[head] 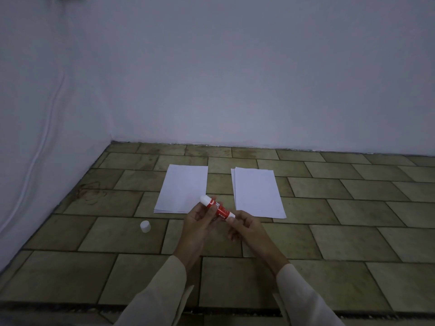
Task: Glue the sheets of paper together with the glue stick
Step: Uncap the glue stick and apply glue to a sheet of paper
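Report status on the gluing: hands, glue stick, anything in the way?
The glue stick gripped by left hand and right hand. Its cap off, on the floor at left. Nothing on left paper stack or right paper stack.

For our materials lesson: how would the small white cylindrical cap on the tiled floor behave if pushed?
Standing on end, the small white cylindrical cap probably slides, looking light. Knocked onto its round side, it would likely roll.
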